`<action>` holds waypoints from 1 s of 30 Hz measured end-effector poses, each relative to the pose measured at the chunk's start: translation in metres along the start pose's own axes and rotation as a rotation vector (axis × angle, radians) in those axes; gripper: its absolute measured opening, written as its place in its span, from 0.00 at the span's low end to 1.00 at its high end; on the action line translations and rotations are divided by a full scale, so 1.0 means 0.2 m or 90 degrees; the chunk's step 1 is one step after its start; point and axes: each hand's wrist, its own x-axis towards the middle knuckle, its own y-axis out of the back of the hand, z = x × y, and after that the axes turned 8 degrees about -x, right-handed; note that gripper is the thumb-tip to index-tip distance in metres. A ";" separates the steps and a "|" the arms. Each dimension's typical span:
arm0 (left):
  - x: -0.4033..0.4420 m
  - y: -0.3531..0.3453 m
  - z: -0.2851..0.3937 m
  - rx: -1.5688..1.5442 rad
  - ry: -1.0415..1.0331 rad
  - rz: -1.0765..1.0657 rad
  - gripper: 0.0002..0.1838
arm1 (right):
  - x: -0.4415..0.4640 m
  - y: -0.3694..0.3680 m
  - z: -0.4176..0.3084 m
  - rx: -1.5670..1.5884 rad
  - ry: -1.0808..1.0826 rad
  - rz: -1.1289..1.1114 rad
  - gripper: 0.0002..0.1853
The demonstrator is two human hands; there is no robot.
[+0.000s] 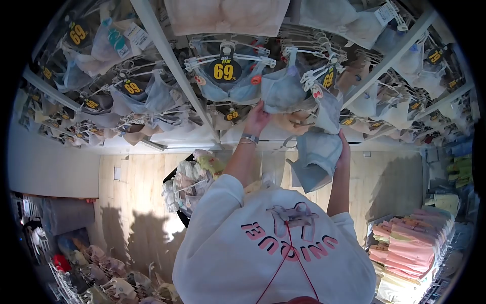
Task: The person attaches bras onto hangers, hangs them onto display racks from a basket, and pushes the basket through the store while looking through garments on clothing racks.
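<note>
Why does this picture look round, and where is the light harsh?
Head view: black corners and curved edges suggest a wide lens; head view: shadows darken the pale wooden floor; head view: glare whitens the lower part of the pink and cream fabric garments; head view: the grey-blue fabric bra in the right hand shows no glare.

We look forward and down from the head, close above the white sweatshirt (273, 271); we face far racks (169, 55).
</note>
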 end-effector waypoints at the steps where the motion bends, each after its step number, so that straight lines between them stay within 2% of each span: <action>1: 0.01 0.01 0.00 -0.008 -0.002 0.009 0.13 | 0.00 0.01 0.00 -0.001 -0.007 -0.002 0.27; 3: 0.01 0.05 0.01 -0.023 -0.002 0.027 0.12 | 0.01 0.02 0.02 -0.004 -0.020 -0.003 0.25; 6: 0.00 0.13 0.00 -0.070 0.045 -0.034 0.10 | 0.02 0.03 0.07 -0.191 0.036 0.022 0.20; 7: 0.03 0.23 -0.01 -0.140 0.100 -0.019 0.09 | 0.05 0.08 0.12 -0.285 0.089 0.080 0.16; 9: -0.03 0.38 -0.05 -0.071 0.123 0.017 0.11 | 0.01 -0.04 0.19 -0.346 0.073 0.082 0.14; 10: -0.14 0.40 -0.10 -0.027 0.131 0.019 0.11 | 0.02 -0.01 0.24 -0.407 0.051 0.093 0.16; 11: -0.13 0.57 -0.11 0.026 0.203 0.018 0.12 | 0.04 0.04 0.30 -0.441 0.047 0.111 0.16; 12: -0.14 0.68 -0.13 0.026 0.304 0.080 0.11 | 0.08 0.11 0.37 -0.444 0.071 0.107 0.15; 13: -0.22 0.73 -0.20 0.130 0.277 0.075 0.13 | 0.10 0.17 0.44 -0.469 0.103 0.084 0.14; 15: -0.41 0.72 -0.27 0.249 0.424 0.024 0.23 | 0.06 0.13 0.48 -0.492 0.068 0.071 0.13; 17: -0.62 0.50 -0.38 0.340 0.474 0.049 0.31 | 0.04 0.10 0.51 -0.555 0.075 0.047 0.14; 20: -0.85 0.20 -0.40 0.415 0.368 0.071 0.32 | 0.13 0.14 0.63 -0.606 0.101 0.018 0.16; 23: -0.96 0.05 -0.41 0.480 0.250 0.079 0.32 | 0.11 0.10 0.69 -0.622 0.117 0.081 0.22; 26: -0.79 0.37 -0.21 0.415 0.304 0.072 0.32 | 0.16 0.18 0.81 -0.678 0.146 0.115 0.25; 27: -0.80 0.34 -0.20 0.388 0.322 0.098 0.29 | 0.07 0.12 0.77 -0.722 0.096 0.134 0.29; 30: -0.83 0.37 -0.17 0.470 0.287 0.088 0.28 | 0.02 0.12 0.86 -0.749 0.082 0.106 0.35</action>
